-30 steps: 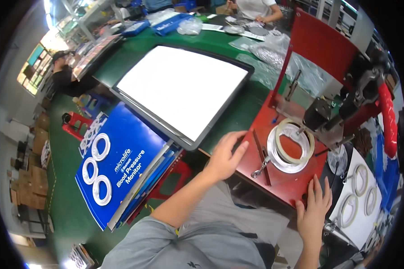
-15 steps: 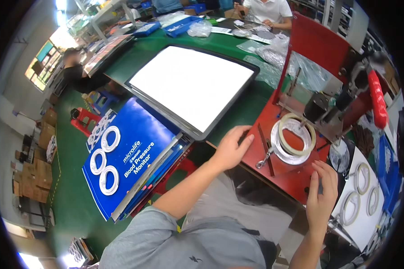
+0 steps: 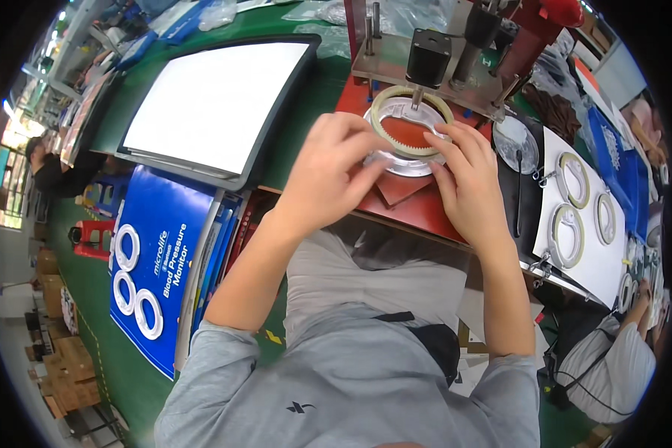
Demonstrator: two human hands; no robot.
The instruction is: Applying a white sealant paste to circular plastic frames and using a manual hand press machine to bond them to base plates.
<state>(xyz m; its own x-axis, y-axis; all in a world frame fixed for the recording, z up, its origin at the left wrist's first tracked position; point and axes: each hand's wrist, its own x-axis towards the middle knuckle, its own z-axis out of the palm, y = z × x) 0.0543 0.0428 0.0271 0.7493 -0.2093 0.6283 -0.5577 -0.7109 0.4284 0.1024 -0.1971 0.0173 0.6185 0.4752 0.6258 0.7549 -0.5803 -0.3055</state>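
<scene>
A cream ring with inner teeth [image 3: 414,151] sits over a round silver holder [image 3: 405,167], on the red base plate [image 3: 373,203] of a hand press. My left hand [image 3: 327,168] has its fingers bent at the ring's left rim, thumb below and forefinger above. At the right rim my right hand [image 3: 470,179] pinches it in the same way, fingertips reaching over the inner edge. The fingers hide parts of both rims. Just above the ring hangs the black block of the press [image 3: 428,58] with its short metal pin.
Left of the press lies a black-framed tray with a white sheet [image 3: 213,104]. Below it, a blue printed box [image 3: 157,196] bears several white rings [image 3: 149,313]. On the right, a white board [image 3: 549,261] carries cream rings [image 3: 605,219] beside blue bins [image 3: 612,153]. Another person [image 3: 612,366] sits at lower right.
Both hands have moved in to the cream ring and now hold its two sides; before, they were apart from it, at the red plate's edges. The view has swung to the right.
</scene>
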